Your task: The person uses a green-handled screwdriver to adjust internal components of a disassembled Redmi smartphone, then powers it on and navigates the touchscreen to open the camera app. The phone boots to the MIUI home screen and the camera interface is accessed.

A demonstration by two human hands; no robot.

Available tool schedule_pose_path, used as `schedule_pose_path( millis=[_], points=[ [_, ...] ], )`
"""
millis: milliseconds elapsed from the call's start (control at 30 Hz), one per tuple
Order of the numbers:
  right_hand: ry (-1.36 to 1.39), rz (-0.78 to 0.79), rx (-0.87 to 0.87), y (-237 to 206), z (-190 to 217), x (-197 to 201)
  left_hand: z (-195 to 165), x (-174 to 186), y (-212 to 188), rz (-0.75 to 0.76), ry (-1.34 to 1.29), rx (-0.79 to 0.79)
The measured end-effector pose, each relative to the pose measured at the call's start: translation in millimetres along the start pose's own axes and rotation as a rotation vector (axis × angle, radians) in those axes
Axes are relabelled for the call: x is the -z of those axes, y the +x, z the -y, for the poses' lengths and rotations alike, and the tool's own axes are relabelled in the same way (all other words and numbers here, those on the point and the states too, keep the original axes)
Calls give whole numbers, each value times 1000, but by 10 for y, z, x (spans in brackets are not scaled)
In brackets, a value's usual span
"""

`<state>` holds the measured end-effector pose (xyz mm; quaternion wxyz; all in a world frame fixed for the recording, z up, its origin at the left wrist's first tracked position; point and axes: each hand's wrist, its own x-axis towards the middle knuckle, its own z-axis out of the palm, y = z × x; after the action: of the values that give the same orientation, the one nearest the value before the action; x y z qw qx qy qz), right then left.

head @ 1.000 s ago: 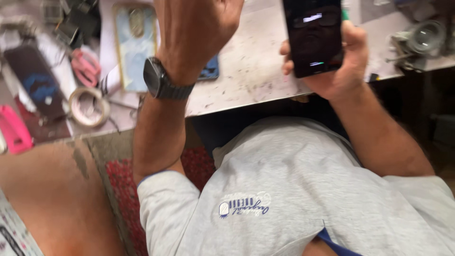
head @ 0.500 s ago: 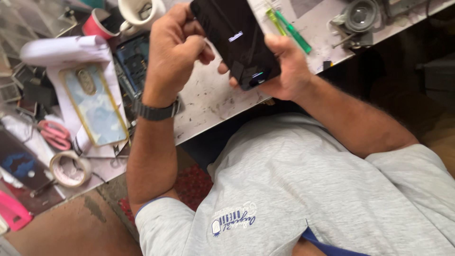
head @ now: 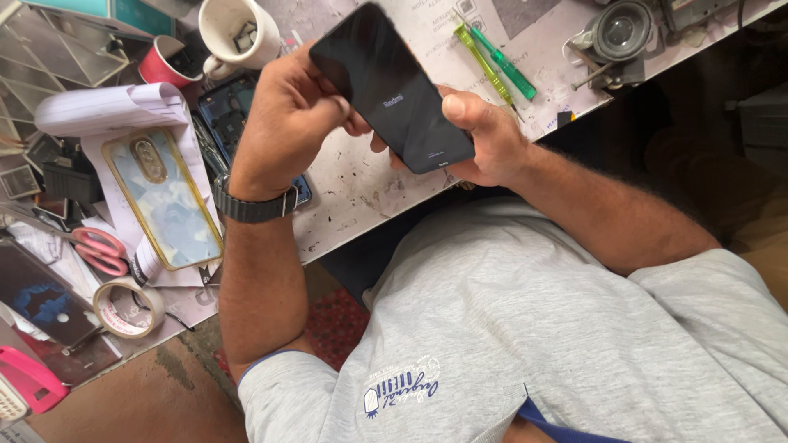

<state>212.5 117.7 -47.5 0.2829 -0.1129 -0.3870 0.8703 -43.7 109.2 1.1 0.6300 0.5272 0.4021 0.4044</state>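
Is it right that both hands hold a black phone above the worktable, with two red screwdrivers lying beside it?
Not quite. The head view shows the screwdrivers are green, not red. Both the left hand and right hand do hold the black phone above the worktable.

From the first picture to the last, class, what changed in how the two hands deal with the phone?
A second ago the right hand alone held the dark phone, while the left hand was raised apart, open. Now the left hand has closed on the phone's edge, so both grip it over the worktable. The wristwatch stays on the left wrist, the screen still mostly dark.
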Motion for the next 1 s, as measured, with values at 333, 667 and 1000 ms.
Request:
schedule_pose_path(
  millis=[333, 667, 1000],
  points=[
    [120, -51, 15, -3, -9, 6, -84, -38, 0, 193, -279, -52],
    [148, -29, -11, 35, 38, -27, 6, -74, 23, 100, -282, -59],
    [168, -158, 12, 23, -19, 84, 99, 17, 64, -21, -168, -83]
  ],
)
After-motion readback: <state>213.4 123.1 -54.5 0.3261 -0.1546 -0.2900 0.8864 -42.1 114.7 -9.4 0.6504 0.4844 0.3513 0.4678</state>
